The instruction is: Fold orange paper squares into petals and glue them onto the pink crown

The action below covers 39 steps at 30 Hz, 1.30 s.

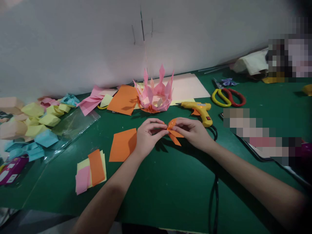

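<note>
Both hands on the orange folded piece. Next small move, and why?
Likely press the fold tighter and run the crease. The left hand and right hand both pinch the orange folded piece above the green mat, and its lower flaps splay apart. The glue gun lies untouched behind the right hand.

Before you: folded orange piece (pixel 173 130), paper, matt, upper lobe shiny. Table mat (pixel 170 185), green, matt, smooth. Glue gun (pixel 200 109), yellow plastic, slight gloss. Bag (pixel 70 126), clear plastic film, glossy, creased. Pink flower (pixel 156 94), matt paper. Scissors (pixel 227 97), glossy plastic handles.
</note>
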Available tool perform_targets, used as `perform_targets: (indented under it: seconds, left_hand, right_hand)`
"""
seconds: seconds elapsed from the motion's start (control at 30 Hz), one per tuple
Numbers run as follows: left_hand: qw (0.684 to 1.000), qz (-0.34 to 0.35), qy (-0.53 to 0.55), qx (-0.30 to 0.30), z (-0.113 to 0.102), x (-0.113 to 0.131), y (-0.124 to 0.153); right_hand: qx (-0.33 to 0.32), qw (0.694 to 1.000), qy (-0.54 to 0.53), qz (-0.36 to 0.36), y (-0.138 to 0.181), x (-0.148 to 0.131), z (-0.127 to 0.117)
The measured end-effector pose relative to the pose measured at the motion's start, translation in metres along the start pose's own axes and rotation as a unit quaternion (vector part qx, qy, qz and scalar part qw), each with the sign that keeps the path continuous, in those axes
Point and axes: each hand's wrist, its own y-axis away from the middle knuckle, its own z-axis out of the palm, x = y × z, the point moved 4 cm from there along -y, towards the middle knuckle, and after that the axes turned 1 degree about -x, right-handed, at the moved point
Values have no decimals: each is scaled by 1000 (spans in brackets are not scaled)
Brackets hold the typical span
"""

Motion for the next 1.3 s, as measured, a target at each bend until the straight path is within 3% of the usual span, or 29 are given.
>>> perform_targets:
  seconds: [0.27,0.67,0.9,1.3]
  left_hand:
    - [993,70,-94,18,0,7,1]
    - [998,25,-59,9,0,0,-1]
    - [998,30,-51,14,0,-1,0]
    - [994,43,-95,13,0,3,2]
  right_hand:
    - [9,1000,-22,1,1,1,0]
    - [-15,989,-140,44,-3,15,2]
    - [17,990,-128,53,-2,15,1]
    - [-4,993,-103,62,-1,7,3]
